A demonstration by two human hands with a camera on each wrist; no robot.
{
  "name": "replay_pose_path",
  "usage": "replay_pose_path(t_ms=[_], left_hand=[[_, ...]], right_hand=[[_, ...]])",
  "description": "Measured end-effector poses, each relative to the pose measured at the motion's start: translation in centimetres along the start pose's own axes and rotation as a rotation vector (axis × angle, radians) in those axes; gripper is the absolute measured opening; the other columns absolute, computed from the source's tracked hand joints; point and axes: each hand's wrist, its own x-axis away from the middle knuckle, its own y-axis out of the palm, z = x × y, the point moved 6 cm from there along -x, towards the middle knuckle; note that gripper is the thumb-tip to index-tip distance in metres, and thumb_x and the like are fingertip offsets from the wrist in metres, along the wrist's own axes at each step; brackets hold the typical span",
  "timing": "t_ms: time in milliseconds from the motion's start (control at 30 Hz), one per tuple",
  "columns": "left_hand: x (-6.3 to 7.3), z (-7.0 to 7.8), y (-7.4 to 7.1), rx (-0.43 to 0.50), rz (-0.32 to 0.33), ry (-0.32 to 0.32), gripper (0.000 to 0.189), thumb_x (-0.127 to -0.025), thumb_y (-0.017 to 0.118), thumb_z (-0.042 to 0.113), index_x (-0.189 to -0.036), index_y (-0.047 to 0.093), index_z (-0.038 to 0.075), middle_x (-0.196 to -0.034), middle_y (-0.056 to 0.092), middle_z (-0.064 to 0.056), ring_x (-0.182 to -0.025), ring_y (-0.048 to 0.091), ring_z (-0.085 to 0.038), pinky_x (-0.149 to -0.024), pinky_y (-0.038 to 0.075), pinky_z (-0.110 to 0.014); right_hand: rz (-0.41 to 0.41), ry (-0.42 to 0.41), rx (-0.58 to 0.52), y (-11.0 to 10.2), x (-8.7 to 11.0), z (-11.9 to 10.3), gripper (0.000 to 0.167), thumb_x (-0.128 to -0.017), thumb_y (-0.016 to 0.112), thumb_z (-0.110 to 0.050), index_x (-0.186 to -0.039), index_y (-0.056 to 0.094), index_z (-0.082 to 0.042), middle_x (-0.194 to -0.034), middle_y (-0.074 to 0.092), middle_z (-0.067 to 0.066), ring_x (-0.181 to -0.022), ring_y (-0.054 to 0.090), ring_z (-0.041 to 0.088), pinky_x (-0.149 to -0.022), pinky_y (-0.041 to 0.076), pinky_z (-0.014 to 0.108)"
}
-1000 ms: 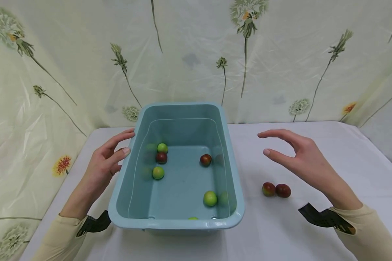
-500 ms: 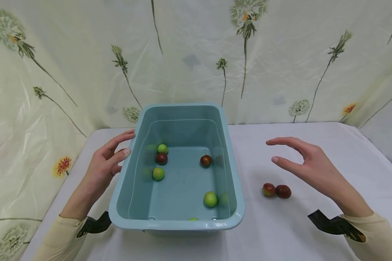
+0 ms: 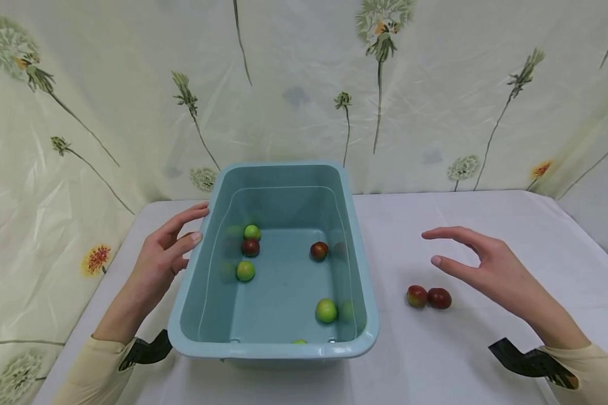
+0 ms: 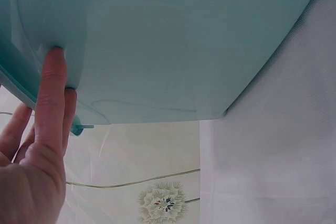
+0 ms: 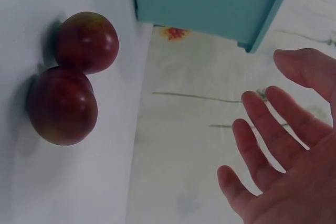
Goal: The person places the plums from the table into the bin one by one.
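A blue plastic tub (image 3: 284, 351) stands on the table, holding several green and dark red plums. My left hand (image 3: 159, 250) rests on its left side, fingertips at the rim and thumb extended. In the left wrist view, straight fingers (image 4: 51, 98) touch the outer wall. To the right of the tub lie two reddish plums side by side, a red-green plum (image 3: 416, 296) and a darker plum (image 3: 439, 298). My right hand (image 3: 491, 267) hovers above and to the right of this pair, holding nothing, with its fingers spread loosely in the right wrist view.
Inside the tub, a green plum (image 3: 326, 310) lies near the front right and a dark red plum (image 3: 319, 251) farther back. A white cloth (image 3: 395, 365) covers the table. A floral curtain (image 3: 294, 84) hangs behind and along the left.
My right hand has moved right and toward me, away from the tub. The left hand, the tub and the plums stay in place.
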Motion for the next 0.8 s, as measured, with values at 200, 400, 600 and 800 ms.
replay_pose_path(t_ms=[200, 400, 600, 800], left_hand=[[0.1, 0.0, 0.0, -0.001, 0.006, 0.000, 0.038, -0.102, 0.051, 0.013, -0.140, 0.052, 0.009, -0.151, 0.039, -0.005, -0.115, 0.060, -0.020, -0.075, 0.059, -0.039], [0.1, 0.0, 0.0, -0.003, 0.003, -0.002, 0.038, -0.103, 0.051, 0.013, -0.140, 0.052, 0.009, -0.151, 0.039, -0.005, -0.116, 0.060, -0.020, -0.075, 0.058, -0.040], [0.1, 0.0, 0.0, -0.007, 0.001, -0.001, 0.038, -0.103, 0.051, 0.013, -0.141, 0.052, 0.009, -0.151, 0.039, -0.005, -0.115, 0.060, -0.020, -0.075, 0.058, -0.040], [0.0, 0.1, 0.0, 0.009, -0.001, 0.003, 0.038, -0.103, 0.051, 0.012, -0.141, 0.052, 0.009, -0.151, 0.039, -0.005, -0.114, 0.061, -0.021, -0.074, 0.059, -0.040]], right_hand=[[-0.010, 0.009, -0.004, 0.2, 0.3, 0.6, 0.038, -0.092, 0.071, -0.027, -0.128, 0.062, -0.031, -0.130, 0.059, -0.008, -0.124, 0.040, -0.004, -0.105, 0.032, 0.057], [-0.032, 0.030, 0.006, 0.5, 0.5, 1.3, 0.037, -0.092, 0.071, -0.029, -0.128, 0.062, -0.031, -0.130, 0.059, -0.006, -0.123, 0.040, -0.003, -0.098, 0.034, 0.065], [-0.042, 0.044, 0.030, 0.5, 1.0, 1.9, 0.037, -0.092, 0.071, -0.031, -0.127, 0.061, -0.032, -0.130, 0.058, -0.008, -0.124, 0.039, -0.004, -0.099, 0.035, 0.059], [-0.051, 0.082, 0.045, 0.6, 1.1, 2.8, 0.036, -0.091, 0.072, -0.034, -0.126, 0.062, -0.033, -0.127, 0.059, -0.012, -0.122, 0.039, -0.006, -0.098, 0.036, 0.052]])
